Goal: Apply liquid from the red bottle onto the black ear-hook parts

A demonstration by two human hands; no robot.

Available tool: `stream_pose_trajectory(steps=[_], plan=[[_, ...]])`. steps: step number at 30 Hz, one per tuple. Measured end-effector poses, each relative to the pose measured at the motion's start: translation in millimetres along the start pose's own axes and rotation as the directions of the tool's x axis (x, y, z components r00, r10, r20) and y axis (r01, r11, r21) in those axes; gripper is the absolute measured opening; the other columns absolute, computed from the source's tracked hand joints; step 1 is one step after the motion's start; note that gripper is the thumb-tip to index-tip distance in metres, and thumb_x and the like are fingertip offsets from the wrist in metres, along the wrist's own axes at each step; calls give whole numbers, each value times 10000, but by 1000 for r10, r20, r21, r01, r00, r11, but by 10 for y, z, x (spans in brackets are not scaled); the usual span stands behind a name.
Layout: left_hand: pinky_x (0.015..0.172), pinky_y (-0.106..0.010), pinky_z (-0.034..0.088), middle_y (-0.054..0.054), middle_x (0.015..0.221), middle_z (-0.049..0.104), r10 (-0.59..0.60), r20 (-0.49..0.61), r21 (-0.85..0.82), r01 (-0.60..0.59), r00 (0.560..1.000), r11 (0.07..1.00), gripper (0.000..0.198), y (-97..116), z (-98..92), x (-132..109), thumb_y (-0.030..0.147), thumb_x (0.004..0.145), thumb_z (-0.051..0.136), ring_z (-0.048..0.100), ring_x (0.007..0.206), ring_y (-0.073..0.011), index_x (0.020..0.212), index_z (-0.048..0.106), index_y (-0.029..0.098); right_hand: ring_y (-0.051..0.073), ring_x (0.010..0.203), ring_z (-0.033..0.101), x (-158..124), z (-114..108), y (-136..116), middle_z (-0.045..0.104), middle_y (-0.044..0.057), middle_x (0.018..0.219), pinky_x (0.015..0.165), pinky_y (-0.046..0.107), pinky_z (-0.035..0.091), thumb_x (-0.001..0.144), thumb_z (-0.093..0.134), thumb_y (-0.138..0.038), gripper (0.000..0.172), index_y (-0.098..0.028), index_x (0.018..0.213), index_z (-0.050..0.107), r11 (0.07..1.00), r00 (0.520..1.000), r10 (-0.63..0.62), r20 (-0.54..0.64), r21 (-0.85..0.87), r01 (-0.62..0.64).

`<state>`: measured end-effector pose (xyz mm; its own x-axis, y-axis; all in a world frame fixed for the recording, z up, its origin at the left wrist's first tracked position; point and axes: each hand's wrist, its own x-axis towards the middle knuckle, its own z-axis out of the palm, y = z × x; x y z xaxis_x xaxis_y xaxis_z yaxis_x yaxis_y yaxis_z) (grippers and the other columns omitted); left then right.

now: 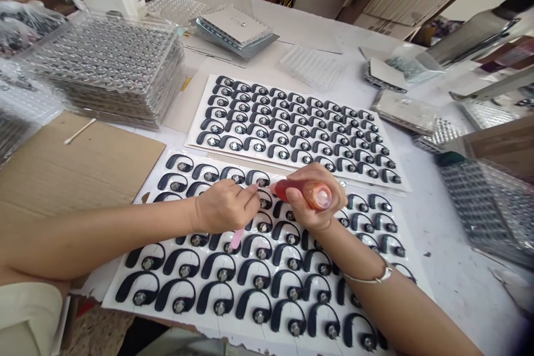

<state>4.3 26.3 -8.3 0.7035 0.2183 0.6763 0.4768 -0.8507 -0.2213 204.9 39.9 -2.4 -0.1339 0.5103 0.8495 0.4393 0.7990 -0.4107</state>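
A white sheet [125,289] in front of me carries rows of black ear-hook parts [258,275] with small metal discs. My right hand [317,200] is closed around a red-orange squeeze bottle [311,194], its tip pointing left toward the second row. My left hand [225,206] is curled in a pinch beside that tip, and a pink stick [236,239] pokes out below the fingers. A thin bracelet [371,278] is on my right wrist. A second filled sheet [196,122] lies just beyond.
A tall stack of clear blister trays [112,67] stands at the back left. Brown cardboard [70,167] with a cotton swab [79,132] lies at left. More trays [492,206] and cardboard boxes [400,0] crowd the right and back.
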Motion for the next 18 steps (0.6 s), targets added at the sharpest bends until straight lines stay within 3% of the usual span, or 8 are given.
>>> stream_pose_trajectory(steps=[4,18], plan=[[426,-269,462,-84,914,740,-121,-30,-40,119,992,992,125,-23,15,-9,89,868,528,621,528,-129,812,639,97,153,528,555,-3,10,-1,611,1,634,462,302,461,740,682,-256,193,-199,904,597,1000,999,-31,-7,3,31],[454,-260,455,-79,847,729,-150,0,-22,150,989,988,174,-29,-3,0,101,894,501,644,568,-136,757,609,106,157,550,577,12,5,-76,623,19,666,490,303,486,759,667,-290,156,-199,873,609,999,999,21,45,-26,-20]])
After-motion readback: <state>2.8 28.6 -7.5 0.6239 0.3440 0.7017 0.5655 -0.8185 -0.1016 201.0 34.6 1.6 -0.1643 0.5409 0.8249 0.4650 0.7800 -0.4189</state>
